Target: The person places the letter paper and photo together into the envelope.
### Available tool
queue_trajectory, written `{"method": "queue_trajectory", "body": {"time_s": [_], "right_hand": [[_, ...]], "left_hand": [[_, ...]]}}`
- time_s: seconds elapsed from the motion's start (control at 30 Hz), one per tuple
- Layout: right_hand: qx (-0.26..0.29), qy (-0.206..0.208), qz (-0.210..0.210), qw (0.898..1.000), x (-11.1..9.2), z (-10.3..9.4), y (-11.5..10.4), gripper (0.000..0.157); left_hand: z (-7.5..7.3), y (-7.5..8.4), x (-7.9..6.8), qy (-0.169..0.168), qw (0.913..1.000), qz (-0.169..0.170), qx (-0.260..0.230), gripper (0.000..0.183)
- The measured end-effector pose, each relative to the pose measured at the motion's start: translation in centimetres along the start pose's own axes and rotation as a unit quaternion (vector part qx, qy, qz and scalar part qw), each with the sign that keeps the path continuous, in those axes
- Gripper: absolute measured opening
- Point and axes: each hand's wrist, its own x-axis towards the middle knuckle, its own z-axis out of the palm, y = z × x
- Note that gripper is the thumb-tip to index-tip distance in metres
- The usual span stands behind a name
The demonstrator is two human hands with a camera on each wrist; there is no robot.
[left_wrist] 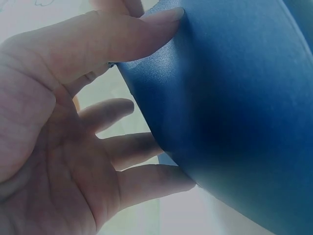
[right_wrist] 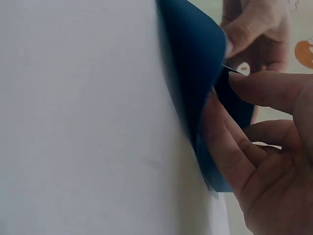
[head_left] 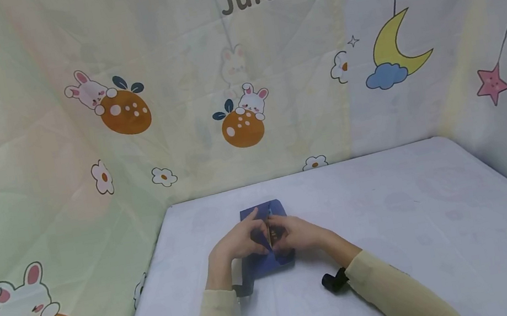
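Observation:
A blue booklet (head_left: 271, 264) with rounded right corners lies on the table in the head view, its middle lifted and parted between both hands. My left hand (head_left: 244, 238) pinches a raised blue leaf; in the left wrist view the thumb (left_wrist: 156, 34) presses on its face, with the other fingers at or behind its edge. My right hand (head_left: 301, 232) is opposite, its thumb and fingers at the parted edges. In the right wrist view, the right fingers (right_wrist: 230, 147) reach behind the curved blue cover (right_wrist: 193, 58). A dark printed patch shows between the hands.
The white-covered table (head_left: 395, 223) extends around the booklet. Behind it hangs a printed cloth (head_left: 189, 135) with rabbits, fruit and flowers. A black wrist device (head_left: 335, 281) sits by the right sleeve (head_left: 396, 290).

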Motion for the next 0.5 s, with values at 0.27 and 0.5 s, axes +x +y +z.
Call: {"method": "queue_trajectory", "body": {"time_s": [0.27,0.5], "right_hand": [[0.045,0.043,0.061,0.996,-0.5,-2.3,0.1,0.073],[0.060,0.056,0.080,0.993,-1.2,-3.6,0.0,0.077]], "left_hand": [[0.6,-0.3,0.7,-0.008,0.9999,-0.010,0.005,0.033],[2.4,0.4,1.5,-0.014,0.9977,-0.035,0.056,0.022]]}}
